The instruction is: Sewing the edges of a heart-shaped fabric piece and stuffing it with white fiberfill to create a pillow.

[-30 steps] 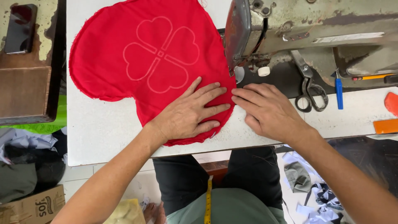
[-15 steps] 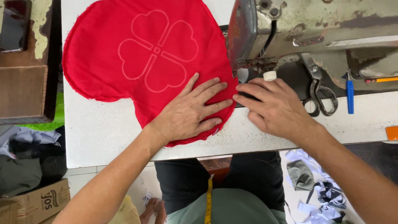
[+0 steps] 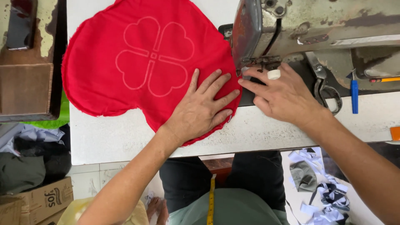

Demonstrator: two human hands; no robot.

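- The sewing machine (image 3: 291, 29) stands at the right of the white tabletop (image 3: 108, 137), its needle end over the right edge of the cloth.
- The red cloth (image 3: 137, 62) lies flat on the tabletop; a four-heart clover outline is already stitched in its middle, while the frayed outer edge looks unfinished, so edge sewing seems under way.
- The left hand (image 3: 200, 110) presses flat on the cloth, fingers spread.
- The right hand (image 3: 283, 96) rests just beside the needle, fingers close together on the cloth edge, a white thimble (image 3: 273, 74) on one.
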